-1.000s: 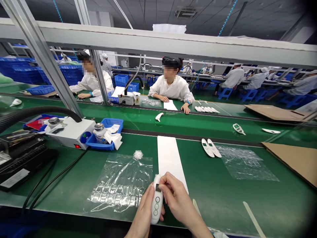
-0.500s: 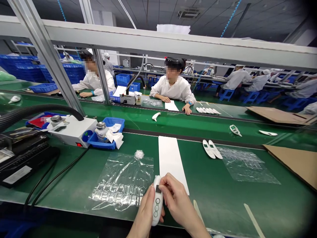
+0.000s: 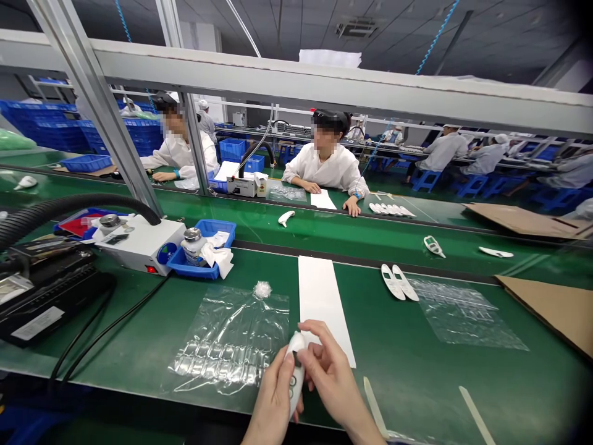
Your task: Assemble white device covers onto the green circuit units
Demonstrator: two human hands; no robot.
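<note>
My left hand is wrapped around a white handheld device, shaped like an ear thermometer, with round buttons on its front. The device's narrow end points away from me and its lower part lies in the palm. At its upper end, my right hand has the thumb by the dark display area, with the index finger curved above it. The fingers form a pinch, and whatever is between them is hidden. Just beyond the hands lies a white paper sheet. To their left is a clear plastic bag with moulded pockets.
A crumpled clear film ball lies behind the bag. Left stand a blue tray with a bottle and tissues, and a white machine box. Right are two white shells, another plastic sheet and cardboard. A belt carries white parts; co-workers sit beyond.
My right hand's index finger has lifted and spread over the device's top, and the device has turned slightly in my left hand. Parts on the belt have shifted left.
</note>
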